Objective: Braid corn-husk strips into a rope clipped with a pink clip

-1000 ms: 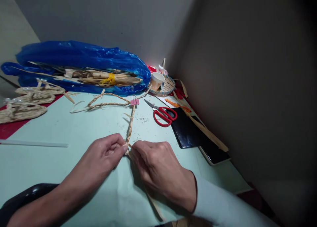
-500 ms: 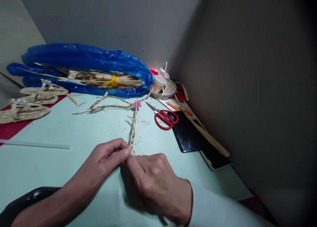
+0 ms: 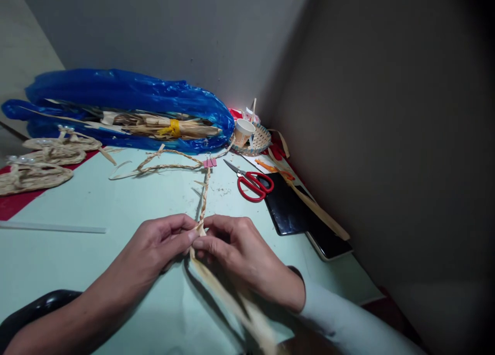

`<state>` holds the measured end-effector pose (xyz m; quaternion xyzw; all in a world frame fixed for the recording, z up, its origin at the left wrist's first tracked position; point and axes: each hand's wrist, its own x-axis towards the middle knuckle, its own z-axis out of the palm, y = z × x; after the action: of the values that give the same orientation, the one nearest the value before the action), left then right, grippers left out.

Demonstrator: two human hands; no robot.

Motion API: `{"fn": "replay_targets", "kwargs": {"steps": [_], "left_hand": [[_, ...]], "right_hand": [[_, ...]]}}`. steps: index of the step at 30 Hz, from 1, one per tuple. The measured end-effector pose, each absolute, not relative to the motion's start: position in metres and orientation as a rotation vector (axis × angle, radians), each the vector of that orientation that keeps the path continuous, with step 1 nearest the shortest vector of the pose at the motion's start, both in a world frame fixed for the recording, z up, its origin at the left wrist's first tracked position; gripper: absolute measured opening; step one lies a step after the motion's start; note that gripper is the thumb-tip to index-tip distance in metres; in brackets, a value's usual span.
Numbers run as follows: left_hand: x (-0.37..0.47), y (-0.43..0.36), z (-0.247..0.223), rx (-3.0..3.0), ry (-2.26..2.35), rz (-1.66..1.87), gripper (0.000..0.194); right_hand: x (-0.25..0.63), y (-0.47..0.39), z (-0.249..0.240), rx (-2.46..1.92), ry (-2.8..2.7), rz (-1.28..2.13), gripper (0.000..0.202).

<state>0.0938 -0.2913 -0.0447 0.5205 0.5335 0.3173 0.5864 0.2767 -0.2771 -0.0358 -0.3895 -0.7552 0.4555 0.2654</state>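
Observation:
A thin braided straw cord (image 3: pixel 204 192) runs from a pink binder clip (image 3: pixel 210 162) on the table down to my hands. My left hand (image 3: pixel 164 241) pinches the near end of the braid between thumb and forefinger. Close against it, my right hand (image 3: pixel 242 252) also pinches the pale strands at the same spot. Loose flat strands (image 3: pixel 228 290) trail from under my fingers toward the lower right, blurred near the bottom edge. Beyond the clip, more finished braid (image 3: pixel 170 166) lies in a loop to the left.
Red-handled scissors (image 3: pixel 255 184) lie right of the braid, beside dark tablets (image 3: pixel 288 205). Behind are a blue plastic bag (image 3: pixel 127 86) of dried stalks, a paper cup (image 3: pixel 244 130) and a woven basket (image 3: pixel 263 138). Woven slippers (image 3: pixel 38 177) and a translucent stick (image 3: pixel 54 226) are at left.
My right hand has turned and lifted from a fist-like grip, its fingers now meeting my left hand at the braid. The loose strands have come into view below. The view has shifted slightly.

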Motion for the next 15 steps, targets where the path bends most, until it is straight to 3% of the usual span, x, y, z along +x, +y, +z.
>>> {"fn": "replay_targets", "kwargs": {"steps": [8, 15], "left_hand": [[0.0947, -0.2954, -0.0513, 1.636, 1.467, 0.707, 0.03], [0.0985, -0.2979, -0.0474, 1.736, 1.442, 0.706, 0.029]], "right_hand": [[0.2756, -0.2805, -0.0401, -1.16, -2.157, 1.005, 0.026], [0.2727, -0.2797, -0.0425, -1.124, -1.904, 1.292, 0.03]]}}
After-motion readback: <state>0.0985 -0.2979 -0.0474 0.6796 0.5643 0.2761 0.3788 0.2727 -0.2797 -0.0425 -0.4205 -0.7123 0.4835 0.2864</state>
